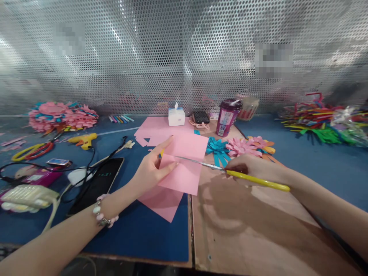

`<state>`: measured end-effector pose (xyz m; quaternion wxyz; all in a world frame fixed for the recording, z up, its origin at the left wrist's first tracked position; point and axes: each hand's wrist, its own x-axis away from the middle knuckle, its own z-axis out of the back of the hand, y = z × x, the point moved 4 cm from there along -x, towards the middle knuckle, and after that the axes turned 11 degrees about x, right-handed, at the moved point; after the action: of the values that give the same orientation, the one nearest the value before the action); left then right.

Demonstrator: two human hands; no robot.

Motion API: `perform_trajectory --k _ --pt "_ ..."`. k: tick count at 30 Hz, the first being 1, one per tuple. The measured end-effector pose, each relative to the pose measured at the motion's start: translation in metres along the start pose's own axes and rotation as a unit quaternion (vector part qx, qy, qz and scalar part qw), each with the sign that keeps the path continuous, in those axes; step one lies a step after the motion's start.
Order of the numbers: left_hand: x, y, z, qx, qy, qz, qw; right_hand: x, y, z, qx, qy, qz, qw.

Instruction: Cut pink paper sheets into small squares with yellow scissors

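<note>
A pink paper sheet (pixel 186 178) is pinched between the thumb and fingers of my left hand (pixel 152 168), near its left edge. My right hand (pixel 244 168) grips scissors with yellow handles (pixel 258 181), and their metal blades lie across the sheet, pointing left. A cut runs along the blades, with the upper part of the paper (pixel 191 145) above them. A small yellow bit shows beside my left fingers. Under the held sheet, another pink piece (pixel 166 203) lies on the blue mat.
Pink sheets (pixel 155 128), a tissue box (pixel 176 116) and a purple cup (pixel 227 119) stand behind. Paper flowers (pixel 241 147) lie right of centre. A phone (pixel 100 184), cables and a yellow glue gun (pixel 83 140) are left; colourful strips (pixel 322 120) are far right.
</note>
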<state>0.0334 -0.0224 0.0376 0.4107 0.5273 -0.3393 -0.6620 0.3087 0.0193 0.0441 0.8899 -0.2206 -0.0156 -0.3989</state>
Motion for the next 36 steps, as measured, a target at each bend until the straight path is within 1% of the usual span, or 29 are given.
perform_trajectory --k 5,10,14,20,25,29,36 --pt "0.0002 -0.0022 -0.0013 0.028 -0.013 0.017 0.999 -0.0003 0.0017 -0.0013 -0.014 0.004 -0.011 1.000" --pt "-0.0002 -0.0037 -0.0012 0.035 -0.010 0.026 0.999 -0.0010 0.0024 -0.0025 0.005 0.000 -0.011 1.000" --pt "-0.0006 -0.0045 0.0003 0.024 0.000 0.016 1.000 -0.0015 0.0020 -0.0023 0.017 0.010 -0.009 1.000" --pt "-0.0011 -0.0062 0.0011 0.030 -0.014 0.002 0.999 -0.0016 0.0040 -0.0031 0.043 0.025 0.005 0.999" --pt "-0.0009 -0.0061 0.0007 0.038 -0.015 0.018 0.999 -0.0015 0.0042 -0.0039 0.046 0.026 0.007 0.999" --pt "-0.0006 -0.0058 0.0004 0.040 -0.008 0.032 0.999 -0.0010 0.0027 -0.0044 0.023 0.028 -0.004 0.999" --pt "-0.0025 -0.0054 0.0022 0.030 -0.009 0.001 1.000 -0.0002 0.0009 -0.0027 0.031 0.026 0.011 0.999"
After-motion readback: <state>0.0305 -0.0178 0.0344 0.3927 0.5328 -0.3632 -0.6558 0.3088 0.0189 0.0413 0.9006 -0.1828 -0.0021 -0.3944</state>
